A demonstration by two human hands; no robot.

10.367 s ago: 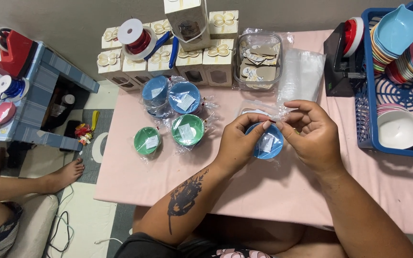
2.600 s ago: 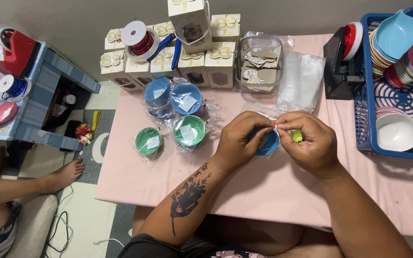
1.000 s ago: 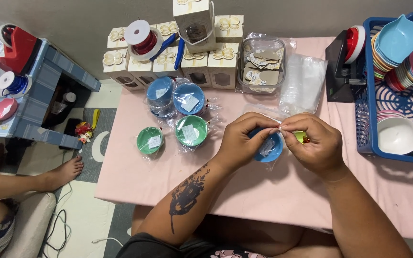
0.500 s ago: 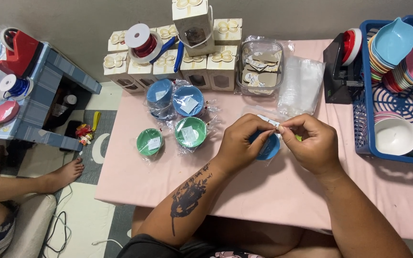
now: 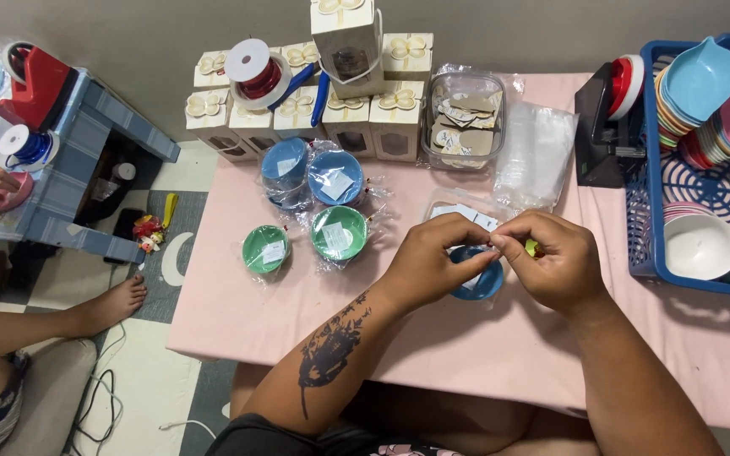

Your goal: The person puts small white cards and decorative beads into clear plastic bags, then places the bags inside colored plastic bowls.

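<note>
My left hand (image 5: 427,257) and right hand (image 5: 552,260) pinched the clear bag's neck above the blue bowl (image 5: 476,277). The film seemed thin and slippery; I judged the gathered neck the best hold.

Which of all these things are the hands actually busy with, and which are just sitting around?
In use:
left hand
right hand
blue bowl in clear wrap, under both hands

Lying about:
wrapped bowls
gift boxes
ribbon spool
tag tub
blue basket of dishes
</note>
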